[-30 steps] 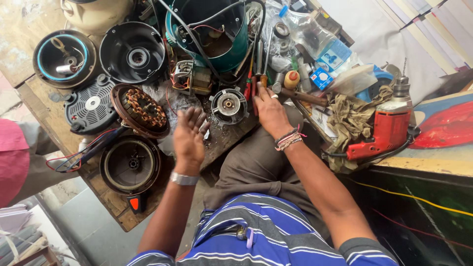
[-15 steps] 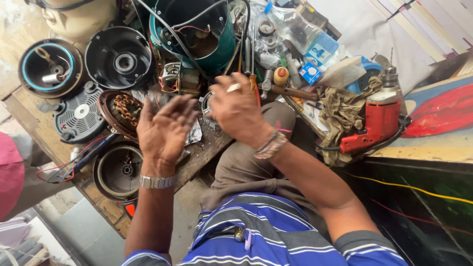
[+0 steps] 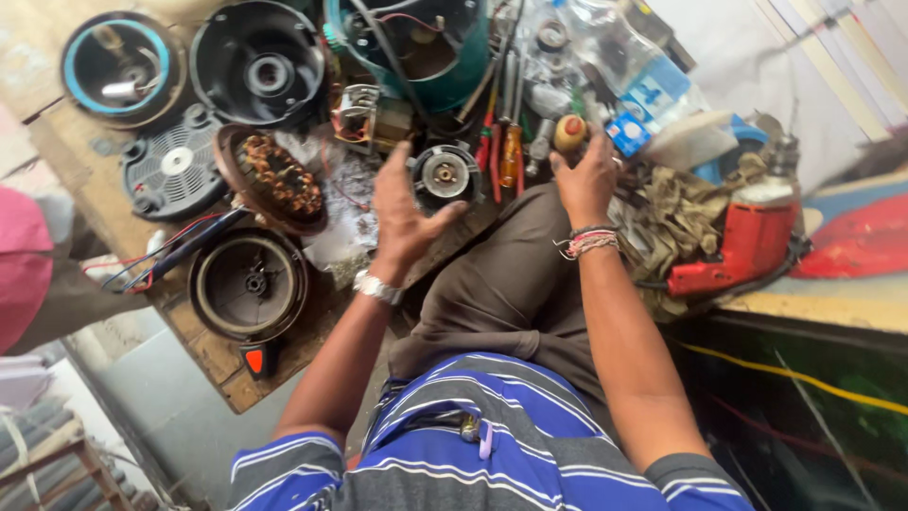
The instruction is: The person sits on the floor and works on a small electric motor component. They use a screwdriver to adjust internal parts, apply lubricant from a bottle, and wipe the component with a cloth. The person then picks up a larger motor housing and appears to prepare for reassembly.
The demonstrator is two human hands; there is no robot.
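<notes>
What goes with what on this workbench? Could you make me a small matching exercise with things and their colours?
Things:
1. power drill
2. round-knobbed tool handle at the right hand
3. wound motor stator
4. wristwatch on the left hand

Colours:
A. silver
B. red
C. copper-brown
D. yellowish with a red top

Pairs: 1-B, 2-D, 3-C, 4-A

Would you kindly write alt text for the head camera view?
Seen from above, a seated person's right hand grips a wooden-handled tool while the left hand is raised open beside a small round motor part. Around them, a cluttered wooden workbench holds fan housings, a copper-wound stator and a red power drill.
</notes>
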